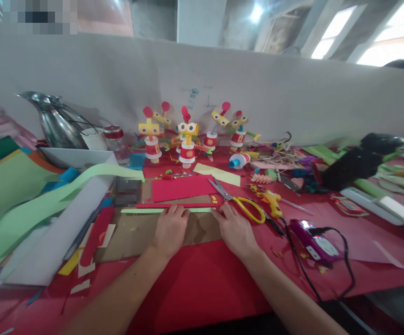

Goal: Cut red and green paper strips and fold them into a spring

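Note:
A narrow pale green paper strip (139, 211) lies across a brown cardboard sheet (128, 237). Just beyond it runs a thin red paper strip (149, 205). My left hand (171, 229) has its fingers bent and closed on the middle of the green strip. At the strip's right end, my right hand (235, 229) is closed with thumb and fingertips on it; the fingertips are partly hidden. Yellow-handled scissors (248, 208) lie open beside my right hand, blades toward a red paper rectangle (184, 187). A pale yellow paper piece (219, 174) sits behind.
Several paper-cup robot figures (188, 151) stand along the wall. At right are a yellow glue gun (274, 204), a purple corded device (315, 244) and paper scraps (278, 158). A box (72, 209) of coloured paper, a metal jug (53, 123) and a jar (116, 144) are at left.

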A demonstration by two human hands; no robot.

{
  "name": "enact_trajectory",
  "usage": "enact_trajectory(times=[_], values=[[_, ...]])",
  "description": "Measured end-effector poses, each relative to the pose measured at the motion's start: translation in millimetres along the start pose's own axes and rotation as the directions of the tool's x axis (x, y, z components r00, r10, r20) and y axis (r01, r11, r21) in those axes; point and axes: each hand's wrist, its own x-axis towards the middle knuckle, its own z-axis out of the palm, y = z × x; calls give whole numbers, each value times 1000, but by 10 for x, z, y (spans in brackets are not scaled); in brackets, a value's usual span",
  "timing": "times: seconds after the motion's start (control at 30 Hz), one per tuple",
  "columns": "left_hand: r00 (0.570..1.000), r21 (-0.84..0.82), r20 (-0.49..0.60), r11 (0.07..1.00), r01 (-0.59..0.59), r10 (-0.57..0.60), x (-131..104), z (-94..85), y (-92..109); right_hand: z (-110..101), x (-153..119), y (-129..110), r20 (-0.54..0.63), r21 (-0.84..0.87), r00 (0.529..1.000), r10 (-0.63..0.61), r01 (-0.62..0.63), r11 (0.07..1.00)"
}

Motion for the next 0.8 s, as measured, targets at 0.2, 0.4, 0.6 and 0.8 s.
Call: enact_trajectory(times=[0.2,0.4,0.6,0.8], values=[[993,-25,29,993,116,-115,-17,0,50,61,-8,19,-33,-9,999,-19,19,1000],[990,-41,27,990,136,-135,-8,-39,16,100,-12,36,-75,8,997,-36,37,999],[995,-65,17,992,104,-103,-7,-100,-91,94,-4,38,-140,154,990,-16,38,987],[996,-86,-15,993,85,-86,-33,-216,-157,96,32,47,-258,382,965,41,63,922]])
